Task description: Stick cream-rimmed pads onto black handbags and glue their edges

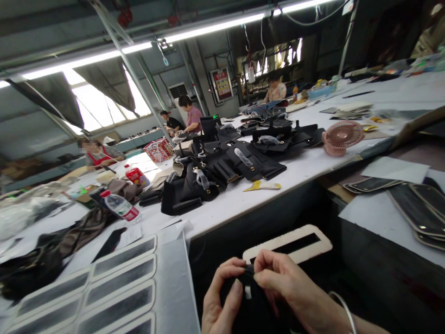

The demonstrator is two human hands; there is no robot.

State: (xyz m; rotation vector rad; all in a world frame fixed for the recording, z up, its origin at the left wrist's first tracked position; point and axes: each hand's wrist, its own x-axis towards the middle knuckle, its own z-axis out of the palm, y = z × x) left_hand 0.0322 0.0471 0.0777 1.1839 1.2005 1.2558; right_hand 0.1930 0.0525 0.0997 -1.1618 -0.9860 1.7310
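Note:
My left hand point(222, 299) and my right hand point(283, 278) are together at the bottom of the head view. Both are closed on a dark black piece point(255, 308), soft-looking, with a small white patch on it. The fingertips of each hand pinch its upper edge, and its lower part is lost in shadow. I cannot make out whether it is cloth or leather. Just beyond my hands lies a cream rounded panel point(325, 239) with a black strip along its middle. A bangle circles my right wrist.
A white table point(222, 208) holds black leather bags point(250, 160), a yellow cutter point(260, 185), a pink fan point(342, 137) and a water bottle point(121, 206). Framed black panels point(120, 283) lie at left, dark panels point(417, 204) at right. Several people sit farther back.

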